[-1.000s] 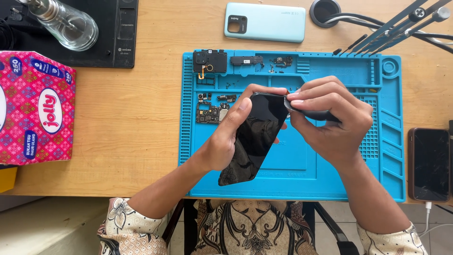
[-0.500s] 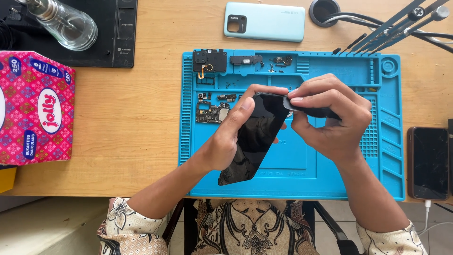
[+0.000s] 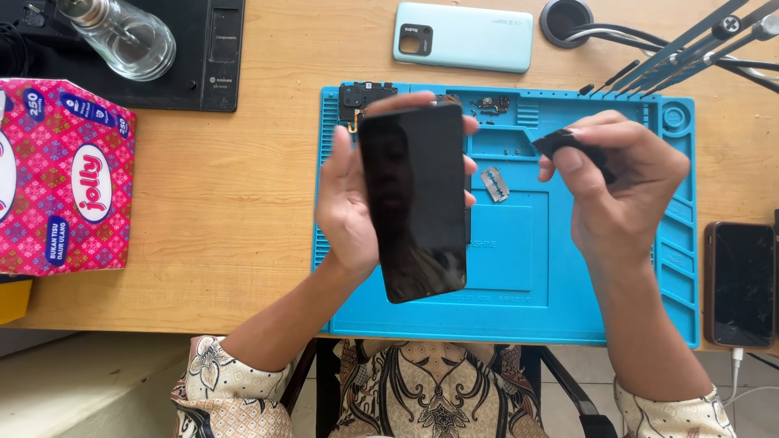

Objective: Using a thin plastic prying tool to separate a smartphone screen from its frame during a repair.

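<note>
Over the blue mat (image 3: 568,268), our left hand (image 3: 349,203) has a closed grip on the phone (image 3: 414,199); our right hand (image 3: 625,186) pinches a small black piece (image 3: 560,143).

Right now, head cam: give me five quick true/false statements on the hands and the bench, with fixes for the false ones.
1. The left hand holds a black phone screen up. True.
2. The right hand is empty. False: its fingers pinch a small black piece.
3. A razor blade lies on the blue mat. True.
4. The pale blue back cover lies on the mat. False: it lies on the wooden table, beyond the mat.
5. The pink tissue box stands right of the mat. False: it is to the left.
</note>
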